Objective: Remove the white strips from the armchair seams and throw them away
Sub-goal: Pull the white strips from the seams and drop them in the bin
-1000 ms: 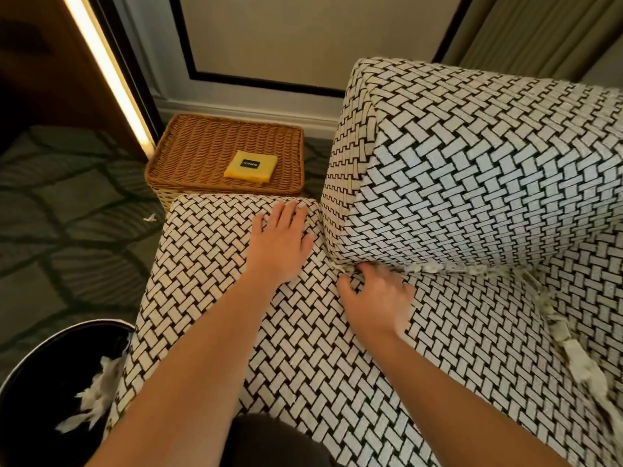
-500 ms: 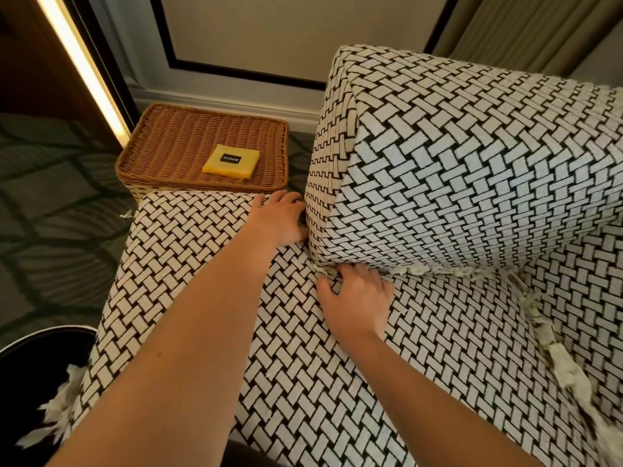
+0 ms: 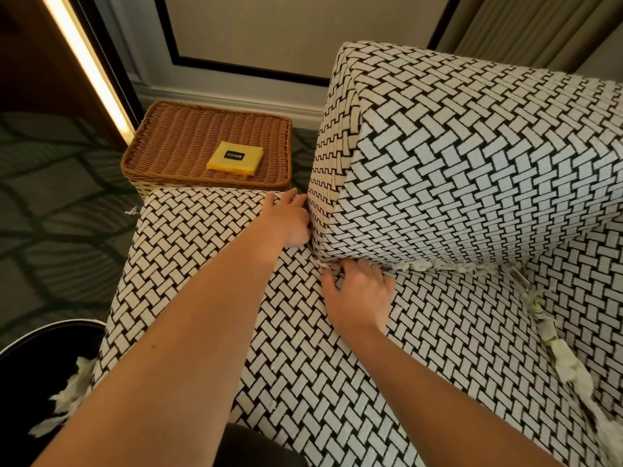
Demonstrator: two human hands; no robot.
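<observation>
- two seams of the armchair (image 3: pixel 472 170) hold white strips (image 3: pixel 448 266); they look soft, light, easily torn.
- i'd pinch the end by my right hand (image 3: pixel 362 294); its grip i cannot tell.
- left hand (image 3: pixel 291 219) lies flat, holding nothing.

I see the armchair (image 3: pixel 472 163) covered in a black and white pattern, like little white bricks woven over black. The strips (image 3: pixel 451 266) in its seams are white, a bit yellowish. The basket (image 3: pixel 168 176) is brown with a wavy weave, and the block (image 3: pixel 249 163) on it is yellow with a black label (image 3: pixel 234 155). The bin (image 3: pixel 33 338) is black, with white scraps (image 3: pixel 72 392) inside. The carpet (image 3: pixel 50 214) is dark green with lighter leaf lines.
</observation>
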